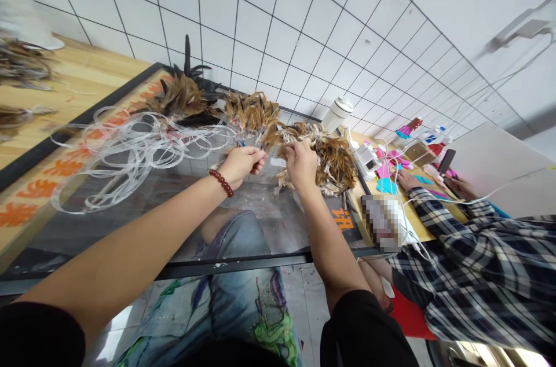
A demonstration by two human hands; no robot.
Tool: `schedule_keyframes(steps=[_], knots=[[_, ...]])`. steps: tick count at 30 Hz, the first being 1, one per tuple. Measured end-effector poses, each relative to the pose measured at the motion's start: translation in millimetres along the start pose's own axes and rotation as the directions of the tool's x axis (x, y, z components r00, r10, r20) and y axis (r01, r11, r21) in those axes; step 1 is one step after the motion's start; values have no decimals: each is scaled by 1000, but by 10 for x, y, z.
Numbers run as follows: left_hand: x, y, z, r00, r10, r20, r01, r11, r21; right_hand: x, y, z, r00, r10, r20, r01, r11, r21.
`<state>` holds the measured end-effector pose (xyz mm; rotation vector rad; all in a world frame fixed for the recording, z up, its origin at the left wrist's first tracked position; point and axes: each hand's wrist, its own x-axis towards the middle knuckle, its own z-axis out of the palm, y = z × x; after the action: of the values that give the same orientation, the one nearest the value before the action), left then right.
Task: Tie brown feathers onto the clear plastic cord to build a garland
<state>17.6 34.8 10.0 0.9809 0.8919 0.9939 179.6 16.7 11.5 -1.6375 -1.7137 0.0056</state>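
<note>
My left hand [241, 162], with a red bead bracelet at the wrist, pinches the stems of a small bunch of brown feathers [254, 115] over a glass tabletop [130, 222]. My right hand [300, 163] is closed on feathers pulled from a larger brown feather pile [332, 161] just to its right. Both hands meet near the table's middle, a few centimetres apart. A tangle of clear plastic string [130, 153] lies to the left of my left hand.
Another feather clump with dark plumes [185, 95] lies near the tiled wall. A white cup [337, 114] stands behind the pile. A person in a plaid shirt [473, 263] sits at the right beside pink and blue pieces [384, 173] on a wooden table.
</note>
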Motion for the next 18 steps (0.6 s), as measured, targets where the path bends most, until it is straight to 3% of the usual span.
schedule_keyframes(steps=[2, 5, 7, 9, 13, 18], knots=[[-8, 18, -6, 996, -23, 90, 33, 993, -111, 24, 39, 22, 982, 137, 128, -171, 934, 314], [-24, 33, -14, 959, -134, 248, 177, 971, -159, 21, 35, 72, 883, 68, 465, -386, 667, 637], [-33, 31, -18, 928, -186, 323, 243, 959, -146, 4, 1, 91, 849, 15, 527, -452, 538, 712], [-40, 20, -18, 907, -203, 370, 266, 956, -127, -9, -32, 91, 857, 24, 514, -462, 476, 748], [-55, -6, 1, 897, -224, 381, 280, 955, -98, 1, -53, 66, 883, 94, 460, -443, 488, 752], [-72, -47, 58, 958, -130, 256, 142, 990, -29, 16, -66, 102, 938, 187, 291, -342, 626, 701]])
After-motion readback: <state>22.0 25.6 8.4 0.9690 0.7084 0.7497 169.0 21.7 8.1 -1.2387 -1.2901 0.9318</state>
